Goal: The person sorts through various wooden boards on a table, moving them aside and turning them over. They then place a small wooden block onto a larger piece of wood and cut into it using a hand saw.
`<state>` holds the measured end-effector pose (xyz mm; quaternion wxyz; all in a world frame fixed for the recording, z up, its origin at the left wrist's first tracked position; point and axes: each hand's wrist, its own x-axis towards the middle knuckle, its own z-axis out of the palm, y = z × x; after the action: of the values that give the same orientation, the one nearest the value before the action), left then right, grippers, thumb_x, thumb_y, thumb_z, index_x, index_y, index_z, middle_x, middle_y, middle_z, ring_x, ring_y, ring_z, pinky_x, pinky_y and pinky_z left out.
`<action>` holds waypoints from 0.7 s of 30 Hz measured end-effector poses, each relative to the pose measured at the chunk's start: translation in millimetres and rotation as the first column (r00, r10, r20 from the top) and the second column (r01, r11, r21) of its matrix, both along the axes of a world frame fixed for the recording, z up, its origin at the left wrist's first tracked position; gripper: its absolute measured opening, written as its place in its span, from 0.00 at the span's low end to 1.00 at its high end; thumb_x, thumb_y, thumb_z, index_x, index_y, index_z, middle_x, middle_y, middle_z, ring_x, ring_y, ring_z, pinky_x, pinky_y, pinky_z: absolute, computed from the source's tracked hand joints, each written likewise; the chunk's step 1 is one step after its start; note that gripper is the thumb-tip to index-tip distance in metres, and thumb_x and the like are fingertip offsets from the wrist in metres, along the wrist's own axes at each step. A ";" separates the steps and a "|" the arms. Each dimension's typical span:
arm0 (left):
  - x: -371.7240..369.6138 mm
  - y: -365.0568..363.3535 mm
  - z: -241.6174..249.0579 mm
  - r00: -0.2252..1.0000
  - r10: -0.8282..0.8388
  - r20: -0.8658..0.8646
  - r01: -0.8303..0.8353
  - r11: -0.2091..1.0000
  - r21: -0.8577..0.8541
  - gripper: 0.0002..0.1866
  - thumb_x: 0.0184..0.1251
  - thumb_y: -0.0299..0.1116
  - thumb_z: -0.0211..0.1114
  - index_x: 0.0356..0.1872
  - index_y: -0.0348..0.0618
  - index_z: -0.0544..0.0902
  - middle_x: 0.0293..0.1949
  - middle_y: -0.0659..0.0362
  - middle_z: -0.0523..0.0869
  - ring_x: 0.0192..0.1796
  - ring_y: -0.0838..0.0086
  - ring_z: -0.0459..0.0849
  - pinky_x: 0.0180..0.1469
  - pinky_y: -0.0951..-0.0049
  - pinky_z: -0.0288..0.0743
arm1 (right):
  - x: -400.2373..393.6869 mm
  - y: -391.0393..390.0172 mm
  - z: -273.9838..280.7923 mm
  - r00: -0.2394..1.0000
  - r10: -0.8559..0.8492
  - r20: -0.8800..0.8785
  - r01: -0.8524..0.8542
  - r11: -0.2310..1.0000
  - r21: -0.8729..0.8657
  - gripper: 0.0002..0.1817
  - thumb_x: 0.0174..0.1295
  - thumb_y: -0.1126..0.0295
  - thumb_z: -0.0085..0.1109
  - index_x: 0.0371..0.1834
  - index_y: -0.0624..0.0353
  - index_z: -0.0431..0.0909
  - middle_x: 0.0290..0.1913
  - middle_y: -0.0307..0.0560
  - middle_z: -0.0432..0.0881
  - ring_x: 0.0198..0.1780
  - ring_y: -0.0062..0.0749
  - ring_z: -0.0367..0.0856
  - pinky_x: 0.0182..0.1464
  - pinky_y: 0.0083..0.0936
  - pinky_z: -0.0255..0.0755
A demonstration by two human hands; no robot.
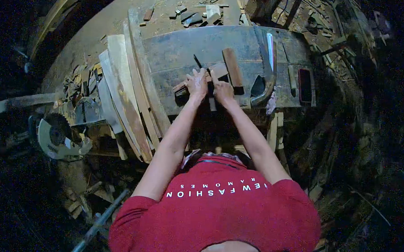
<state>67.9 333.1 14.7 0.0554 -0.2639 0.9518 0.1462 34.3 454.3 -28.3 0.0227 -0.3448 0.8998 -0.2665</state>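
Observation:
A small piece of brown wood (219, 71) lies across the front of the workbench (187, 46), beneath both my hands. My left hand (196, 85) is closed over its left part, the fingers bent onto the wood. Close beside it, my right hand (223, 91) grips the wood from the near side, index finger pointing forward along it. A thin dark pointed tool (197, 60) sticks out beyond my left fingertips; its lower end is hidden. Just right of my hands a reddish wooden block (232, 68) lies at a slant.
A handsaw with a curved handle (267, 93), a chisel-like tool (292, 78) and a phone (305, 85) lie on the bench's right side. Long boards (127, 86) lean along the left. A circular-bladed saw (57, 135) stands lower left. Wood scraps (200, 17) litter the ground beyond.

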 end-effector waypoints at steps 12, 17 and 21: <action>3.2 1.0 -6.1 0.992 -0.013 -0.122 0.012 1.000 -0.015 0.16 0.59 0.29 0.50 0.49 0.47 0.69 0.52 0.40 0.71 0.50 0.35 0.69 0.44 0.43 0.70 | 10.7 17.5 33.9 0.994 0.017 0.105 -0.016 1.000 -0.009 0.34 0.51 0.77 0.46 0.65 0.46 0.55 0.23 0.57 0.78 0.24 0.51 0.77 0.24 0.45 0.69; -1.0 0.6 2.2 1.000 0.013 -0.022 -0.013 1.000 0.001 0.14 0.58 0.29 0.52 0.47 0.48 0.69 0.52 0.41 0.72 0.49 0.36 0.71 0.43 0.44 0.71 | -2.2 -7.0 24.0 1.000 0.028 0.000 -0.028 0.999 0.015 0.34 0.48 0.77 0.48 0.64 0.47 0.56 0.22 0.56 0.78 0.21 0.49 0.77 0.22 0.44 0.68; 1.7 2.9 -6.3 0.995 -0.002 -0.098 -0.011 0.992 -0.128 0.14 0.58 0.32 0.54 0.46 0.49 0.70 0.54 0.45 0.71 0.49 0.40 0.73 0.42 0.41 0.70 | 35.2 46.5 48.5 0.992 0.020 0.123 -0.028 0.998 0.059 0.38 0.45 0.77 0.49 0.65 0.48 0.54 0.21 0.57 0.77 0.23 0.49 0.77 0.26 0.40 0.71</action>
<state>69.6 336.1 8.4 -0.0088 -0.2616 0.9602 0.0975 69.5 500.8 20.1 0.0916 -0.3377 0.9002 -0.2593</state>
